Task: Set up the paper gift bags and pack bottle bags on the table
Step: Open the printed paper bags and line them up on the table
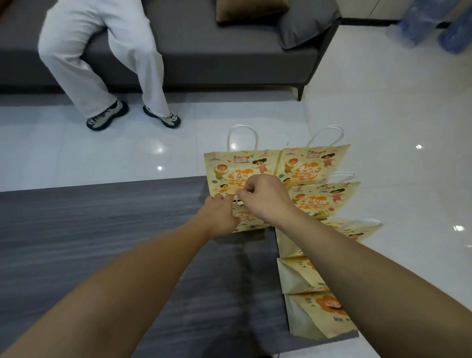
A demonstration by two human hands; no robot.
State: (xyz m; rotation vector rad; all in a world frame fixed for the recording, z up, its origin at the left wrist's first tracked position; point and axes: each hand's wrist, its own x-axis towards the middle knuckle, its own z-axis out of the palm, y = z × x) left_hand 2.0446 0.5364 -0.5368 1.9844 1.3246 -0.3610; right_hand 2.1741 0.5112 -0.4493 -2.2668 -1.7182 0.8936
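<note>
Counted on the grey table [85, 238]: at least five yellow printed paper gift bags [311, 167] at its right edge, overlap hiding any more. Beyond the table: one sofa [210, 51], two cushions [247, 3].

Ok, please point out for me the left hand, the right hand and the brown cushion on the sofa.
left hand [221, 214]: head view, on the back of the hand.
right hand [264, 197]: head view, on the back of the hand.
brown cushion [247, 0]: head view, on its front face.
</note>
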